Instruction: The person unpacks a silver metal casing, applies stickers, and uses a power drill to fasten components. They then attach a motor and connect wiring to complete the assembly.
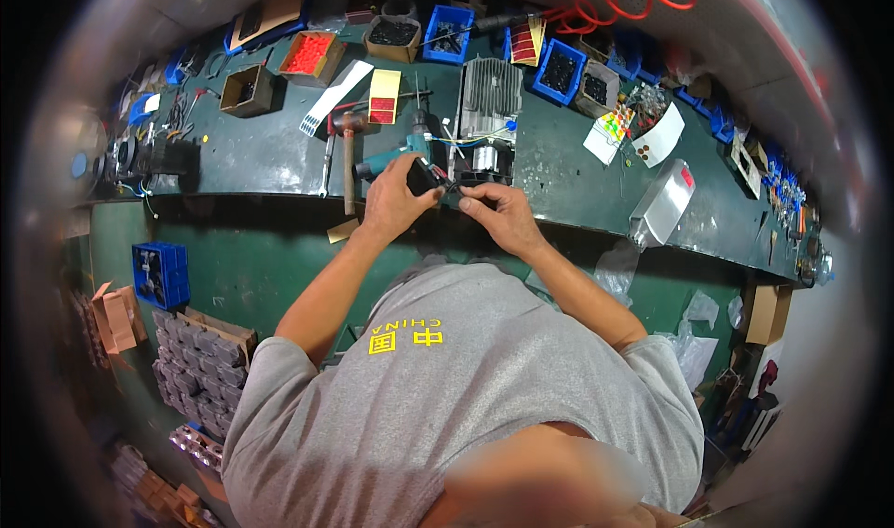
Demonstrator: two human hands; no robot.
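Note:
At the bench's front edge, my left hand [393,200] is closed around a small black box-shaped part [424,176], with thin coloured wires at its right side. My right hand [507,219] pinches at the wire ends beside that part; the tiny dark piece between its fingertips is too small to name. Just beyond my hands stands a grey finned metal housing [492,88]. A silver cylinder [486,159] sits at its near end, and blue and yellow wires [470,141] run across it. Left of the housing lies a teal power drill [417,143], partly behind my left hand.
On the green bench [568,179], a hammer [349,160] and wrench [327,163] lie to the left. Blue bins [559,70] and a box of red parts [312,57] line the back. A silver metal cover [663,204] rests at right; a red coiled hose [615,2] hangs above.

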